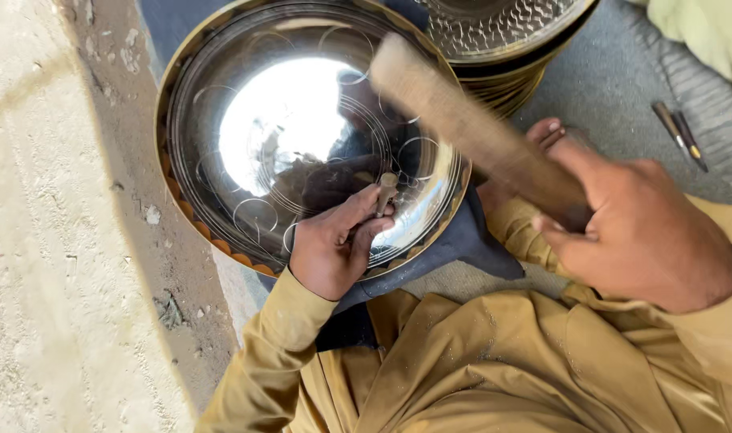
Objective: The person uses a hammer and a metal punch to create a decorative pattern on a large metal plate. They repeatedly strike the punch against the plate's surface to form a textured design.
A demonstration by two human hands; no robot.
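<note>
Punch: small metal punch (387, 191) upright on shiny round tray (221, 96), pinched by left hand (334, 248).
Right hand (638, 232): fist round wooden mallet handle (470, 128), raised above tray.

Grey mat (614, 96) beneath my lap: two pencil-like tools (680, 135), stacked metal trays (502, 48), beside sandy ground (53, 240).

Loose mustard-yellow clothing is being worn — long sleeves (289, 337) reaching the wrists, cloth creased and speckled with fine dust; both hands are being left bare.
</note>
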